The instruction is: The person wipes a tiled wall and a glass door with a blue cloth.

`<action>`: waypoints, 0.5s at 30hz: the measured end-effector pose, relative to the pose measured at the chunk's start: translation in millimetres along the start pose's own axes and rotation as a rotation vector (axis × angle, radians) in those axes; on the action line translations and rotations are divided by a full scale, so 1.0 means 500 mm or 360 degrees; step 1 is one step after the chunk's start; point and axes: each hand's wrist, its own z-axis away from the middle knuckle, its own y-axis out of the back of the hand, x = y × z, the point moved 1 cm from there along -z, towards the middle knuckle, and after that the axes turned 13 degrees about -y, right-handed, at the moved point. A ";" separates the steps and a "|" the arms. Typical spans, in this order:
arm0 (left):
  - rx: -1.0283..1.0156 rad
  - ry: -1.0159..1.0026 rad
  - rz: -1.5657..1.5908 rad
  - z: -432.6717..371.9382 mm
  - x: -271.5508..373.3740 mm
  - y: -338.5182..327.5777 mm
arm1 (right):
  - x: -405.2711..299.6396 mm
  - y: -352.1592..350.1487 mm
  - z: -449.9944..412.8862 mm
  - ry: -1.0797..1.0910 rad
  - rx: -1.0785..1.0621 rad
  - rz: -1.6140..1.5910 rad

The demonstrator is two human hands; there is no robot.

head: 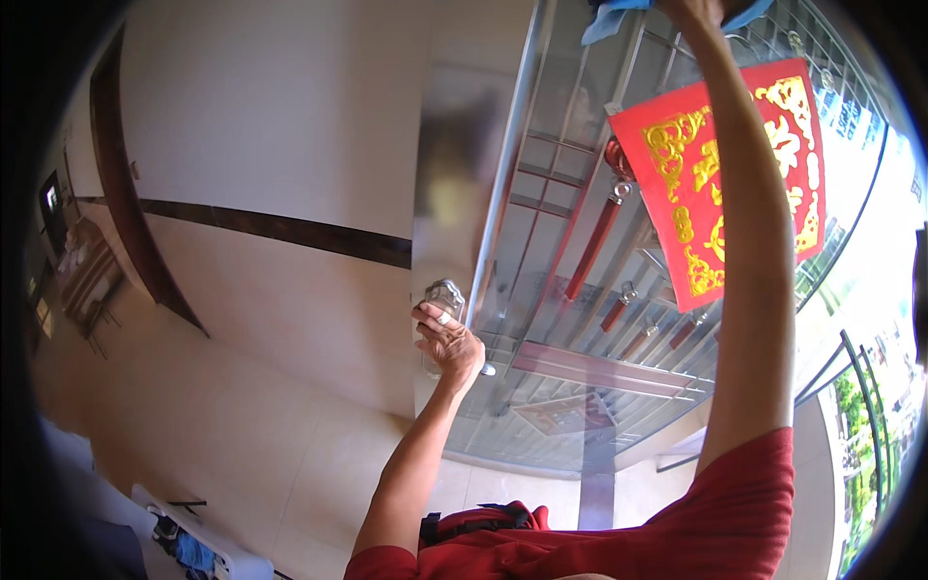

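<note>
My left hand [451, 346] is closed around the metal handle [444, 296] on the edge of an open metal door with barred glass panels [558, 239]. A pale ring or band shows on one finger. My right arm stretches up across the door, and the right hand [692, 9] is cut off by the top edge of the view. Blue cloth [612, 20] sticks out on both sides of that hand, against the upper part of the door. Behind my forearm, a red paper sheet with gold ornament and characters [678, 196] hangs on the door.
Left of the door is a pale wall with a dark trim band [283, 230] and a brown door frame [134, 181]. A white stool or bench [239, 562] with blue cloth stands low left. Farther off is striped furniture [90, 272]. Bright outdoors with a railing [866, 406] lies right.
</note>
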 end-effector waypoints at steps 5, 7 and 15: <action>0.0051 -0.0006 -0.0117 -0.002 -0.017 -0.003 | -0.131 0.097 0.212 0.0511 -0.0639 -0.0371; 0.0037 0.0002 -0.0163 -0.002 -0.009 0.001 | -0.117 0.078 0.245 0.0774 -0.0702 -0.1013; -0.0099 0.0028 -0.0240 0.002 -0.006 0.003 | 0.200 0.100 -0.011 0.0086 -0.0545 -0.0349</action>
